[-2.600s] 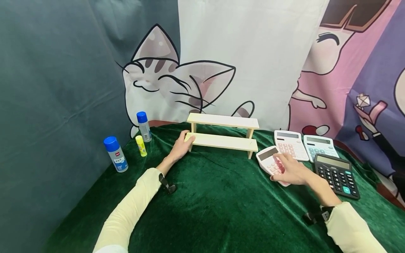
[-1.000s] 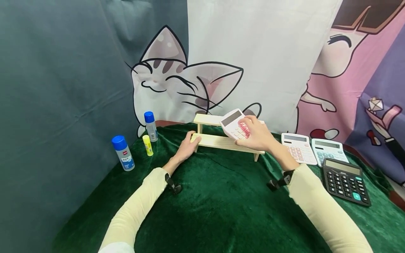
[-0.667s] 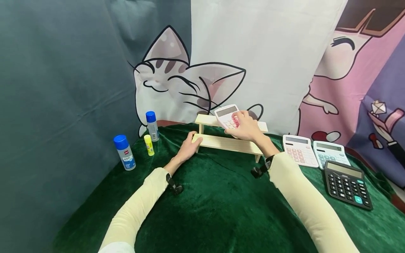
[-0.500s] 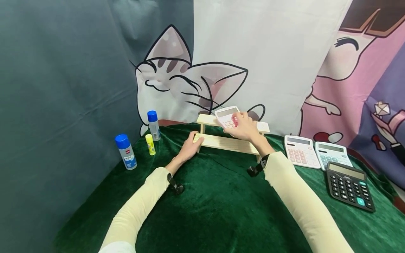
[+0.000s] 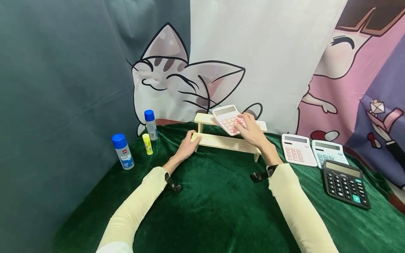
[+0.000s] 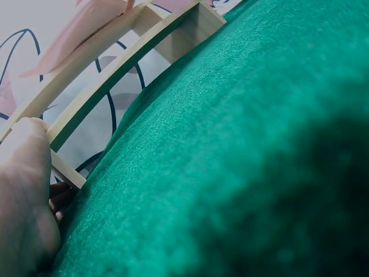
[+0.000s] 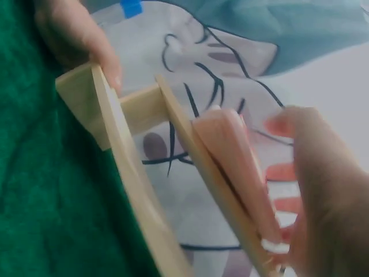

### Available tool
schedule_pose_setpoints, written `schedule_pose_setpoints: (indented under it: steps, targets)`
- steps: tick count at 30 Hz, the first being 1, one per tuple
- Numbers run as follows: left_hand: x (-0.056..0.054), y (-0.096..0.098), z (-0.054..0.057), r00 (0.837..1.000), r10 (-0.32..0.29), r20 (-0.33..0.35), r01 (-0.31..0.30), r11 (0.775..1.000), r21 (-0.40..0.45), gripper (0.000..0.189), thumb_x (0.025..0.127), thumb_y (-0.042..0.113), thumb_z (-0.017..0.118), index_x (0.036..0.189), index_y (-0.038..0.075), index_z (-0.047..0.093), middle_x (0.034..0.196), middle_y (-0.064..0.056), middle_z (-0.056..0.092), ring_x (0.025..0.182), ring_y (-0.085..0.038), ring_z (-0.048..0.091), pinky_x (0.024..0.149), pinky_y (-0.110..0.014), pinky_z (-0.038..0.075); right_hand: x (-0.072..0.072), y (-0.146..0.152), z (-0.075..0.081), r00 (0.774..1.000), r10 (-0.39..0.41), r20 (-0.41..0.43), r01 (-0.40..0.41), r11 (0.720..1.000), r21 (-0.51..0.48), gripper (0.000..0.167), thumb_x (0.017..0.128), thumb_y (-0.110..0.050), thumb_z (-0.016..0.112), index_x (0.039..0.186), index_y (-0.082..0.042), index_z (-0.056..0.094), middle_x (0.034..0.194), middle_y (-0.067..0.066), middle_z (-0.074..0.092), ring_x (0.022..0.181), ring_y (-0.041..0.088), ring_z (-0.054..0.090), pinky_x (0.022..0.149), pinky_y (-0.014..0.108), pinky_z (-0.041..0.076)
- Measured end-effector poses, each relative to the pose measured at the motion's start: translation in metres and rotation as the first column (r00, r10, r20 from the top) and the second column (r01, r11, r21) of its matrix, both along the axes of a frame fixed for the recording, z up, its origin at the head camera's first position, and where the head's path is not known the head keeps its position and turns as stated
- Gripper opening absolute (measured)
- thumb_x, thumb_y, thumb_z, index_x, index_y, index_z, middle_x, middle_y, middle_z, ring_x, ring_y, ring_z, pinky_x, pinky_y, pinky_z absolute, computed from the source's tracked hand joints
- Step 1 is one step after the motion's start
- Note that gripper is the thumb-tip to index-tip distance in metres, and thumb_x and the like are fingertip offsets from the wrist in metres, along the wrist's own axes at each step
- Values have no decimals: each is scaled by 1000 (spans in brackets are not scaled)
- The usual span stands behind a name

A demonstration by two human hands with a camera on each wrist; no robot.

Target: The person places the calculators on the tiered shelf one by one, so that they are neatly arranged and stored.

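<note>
Head view: wooden rack [image 5: 221, 142] on green cloth [image 5: 215, 203] (velvety), cat-print backdrop [image 5: 215, 49] behind.

- right hand [image 7: 328, 190]: blurred, fingers spread just beside the pink calculator [image 7: 239, 167]
- pink calculator: edge-on, over the upper board [image 7: 213, 173] of the 2-board wooden stand [image 7: 144, 109]
- left hand [image 7: 75, 32]: at the lower board's end
- green cloth [image 7: 46, 190] at left, cat-print backdrop [image 7: 248, 57] behind

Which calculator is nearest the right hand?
The pink one up at the stand, by the right hand; the other pink one, teal one and black one lie farther right.
</note>
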State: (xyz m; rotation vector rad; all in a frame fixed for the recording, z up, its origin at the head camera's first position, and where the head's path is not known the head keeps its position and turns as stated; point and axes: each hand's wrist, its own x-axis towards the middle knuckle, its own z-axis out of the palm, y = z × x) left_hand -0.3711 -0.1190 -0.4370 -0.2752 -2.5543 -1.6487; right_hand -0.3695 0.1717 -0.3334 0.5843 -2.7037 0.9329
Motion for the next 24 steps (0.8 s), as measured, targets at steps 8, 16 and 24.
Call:
schedule_pose_setpoints:
  steps: [8,16,24]
  targets:
    - [-1,0,-1,1000,-3,4,3,1000,-20,71,101,54,48,154,11,27,146,-19,46,125,-34,51,107,-52,37,-2,15,-30,995,4,-98,-27,970,-240,34,94,-9,41,125,-2,56,151,18,41,140,36,38,112,54,32]
    - [0,-2,2,1000,5,1,-5,1000,-13,69,101,53,49,153,14,27,143,-19,47,121,-32,51,108,-50,37,-1,16,-31,989,22,-147,-49,982,-181,44,91,-13,53,134,-5,57,152,16,43,141,36,38,111,56,32]
    - [-1,1,2,1000,-9,6,9,1000,-9,68,101,52,49,153,14,28,143,-19,47,121,-32,51,108,-50,37,5,15,-31,978,2,-208,-26,993,-113,45,90,-17,59,133,-5,60,149,16,48,140,37,40,112,55,31]
